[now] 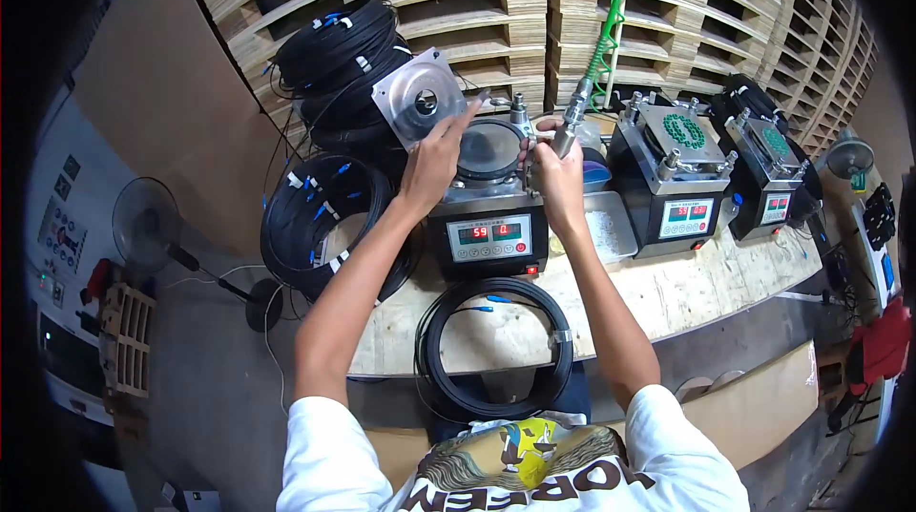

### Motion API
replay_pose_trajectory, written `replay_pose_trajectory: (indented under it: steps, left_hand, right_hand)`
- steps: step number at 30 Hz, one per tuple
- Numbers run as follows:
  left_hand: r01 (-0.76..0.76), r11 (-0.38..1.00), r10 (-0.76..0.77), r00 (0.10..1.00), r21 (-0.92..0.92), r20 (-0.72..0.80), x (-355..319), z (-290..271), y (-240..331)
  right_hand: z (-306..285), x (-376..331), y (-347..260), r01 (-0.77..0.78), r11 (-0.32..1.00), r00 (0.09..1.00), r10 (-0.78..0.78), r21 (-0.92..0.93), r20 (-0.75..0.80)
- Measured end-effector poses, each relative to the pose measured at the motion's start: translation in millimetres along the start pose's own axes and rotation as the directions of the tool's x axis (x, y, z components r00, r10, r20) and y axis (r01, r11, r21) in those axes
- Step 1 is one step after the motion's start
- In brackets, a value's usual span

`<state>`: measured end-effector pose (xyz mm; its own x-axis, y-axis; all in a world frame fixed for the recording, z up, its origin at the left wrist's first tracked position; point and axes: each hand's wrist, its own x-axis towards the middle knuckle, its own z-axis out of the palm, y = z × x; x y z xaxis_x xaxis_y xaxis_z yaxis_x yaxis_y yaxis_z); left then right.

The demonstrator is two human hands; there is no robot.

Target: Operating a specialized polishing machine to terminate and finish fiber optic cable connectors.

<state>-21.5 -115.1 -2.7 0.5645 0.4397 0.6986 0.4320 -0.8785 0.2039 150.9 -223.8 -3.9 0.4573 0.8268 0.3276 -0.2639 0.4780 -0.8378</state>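
Two items are held: the left fingers (464, 119) grasp a metal plate (403, 102), the right fingers (528, 157) an air gun (571, 121). Between them lies a round disc (489, 149).

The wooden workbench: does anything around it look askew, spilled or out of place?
The black cable coil in front of the nearest machine stands out: it reaches past the front edge of the workbench, so it might slip. I see no spill.

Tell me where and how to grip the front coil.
Probably the near rim of the front coil, from in front of the table. That part juts past the edge, so it could likely be wrapped through the open middle.
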Motion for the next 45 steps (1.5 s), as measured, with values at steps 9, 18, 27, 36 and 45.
replay_pose_trajectory:
  steps: [9,18,27,36,45]
  left_hand:
    - [0.176,0.982,-0.185,0.961,-0.064,-0.208,-6,11,-9]
    - [0.183,0.969,-0.226,0.928,-0.165,-0.296,-6,13,-14]
    - [0.318,0.917,-0.373,0.898,-0.241,-0.235,-4,13,-10]
    - [0.241,0.939,-0.306,0.913,-0.246,-0.271,-5,14,-10]
    - [0.104,0.960,-0.114,0.993,-0.261,-0.026,7,-6,-5]
  right_hand:
    - [40,7,28,0.079,0.996,0.997,-0.078,-0.033,0.018]
    - [14,40,22,0.049,0.961,0.998,-0.055,-0.272,-0.016]
    - [39,21,15,0.061,0.996,0.998,-0.063,0.064,0.029]
    - [68,54,-23,0.318,0.927,0.948,-0.312,0.201,-0.062]
    - [-15,46,-21,0.045,0.995,0.999,-0.047,0.093,0.010]
